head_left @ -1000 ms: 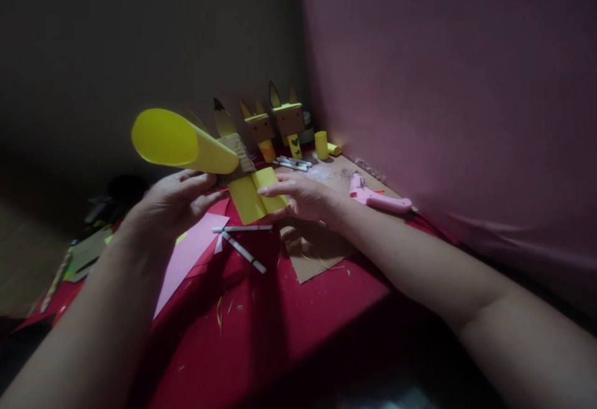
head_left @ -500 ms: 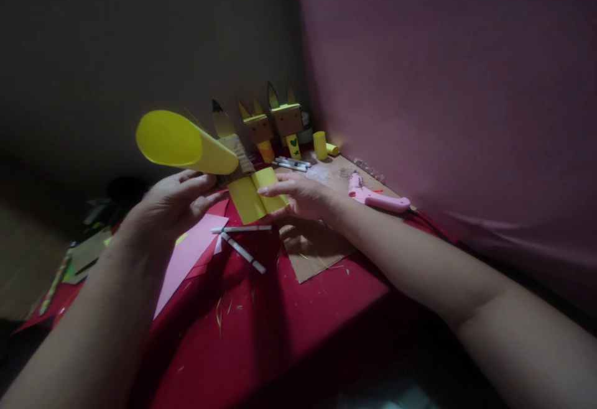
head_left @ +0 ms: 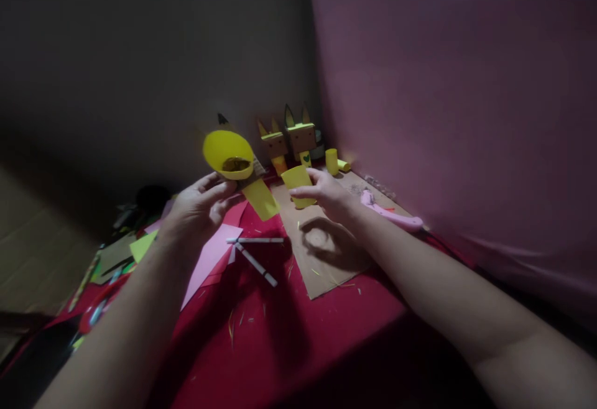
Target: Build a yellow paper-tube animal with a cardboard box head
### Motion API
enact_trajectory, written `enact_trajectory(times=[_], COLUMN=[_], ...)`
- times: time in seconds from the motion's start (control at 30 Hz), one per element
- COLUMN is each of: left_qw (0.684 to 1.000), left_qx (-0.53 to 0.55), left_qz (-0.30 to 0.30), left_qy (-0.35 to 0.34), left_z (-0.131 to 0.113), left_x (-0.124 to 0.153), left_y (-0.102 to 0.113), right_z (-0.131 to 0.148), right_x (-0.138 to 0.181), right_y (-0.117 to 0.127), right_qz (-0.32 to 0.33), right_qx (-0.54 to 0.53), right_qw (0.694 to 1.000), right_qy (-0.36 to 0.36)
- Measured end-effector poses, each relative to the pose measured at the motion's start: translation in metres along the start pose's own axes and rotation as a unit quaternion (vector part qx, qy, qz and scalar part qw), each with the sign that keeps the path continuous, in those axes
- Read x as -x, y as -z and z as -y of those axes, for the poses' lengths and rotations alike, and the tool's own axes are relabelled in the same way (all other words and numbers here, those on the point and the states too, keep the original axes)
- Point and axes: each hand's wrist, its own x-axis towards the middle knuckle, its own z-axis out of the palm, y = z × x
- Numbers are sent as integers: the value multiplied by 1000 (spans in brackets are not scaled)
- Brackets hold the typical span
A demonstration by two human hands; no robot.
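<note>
- The left hand point(head_left: 200, 210) has its fingers pinched on the yellow paper roll point(head_left: 227, 153) from below, held above the desk point(head_left: 303, 334).
- The right hand point(head_left: 329, 194) has its fingers closed lightly round a small yellow curl point(head_left: 296, 179).
- A light, even grip seems best, so that neither piece creases.
- Cardboard figures point(head_left: 301, 137) stand just behind, a glue gun point(head_left: 392, 213) lies to the right, and pens point(head_left: 254, 253) lie beneath. Open room is toward the person.
</note>
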Motion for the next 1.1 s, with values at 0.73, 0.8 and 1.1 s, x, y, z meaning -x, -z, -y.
enact_trajectory(times=[0.73, 0.8, 1.1], left_qw=[984, 982, 983], left_qx=[-74, -77, -81], left_qz=[-75, -80, -76], left_qy=[-147, -151, -146], left_z=[12, 12, 11], left_x=[5, 5, 7], left_y=[-12, -12, -15], right_z=[-6, -8, -14], right_x=[14, 13, 9], right_y=[-17, -17, -17], right_qz=[103, 109, 116], right_qx=[-23, -38, -73], right_qw=[994, 993, 991], right_qy=[21, 18, 12])
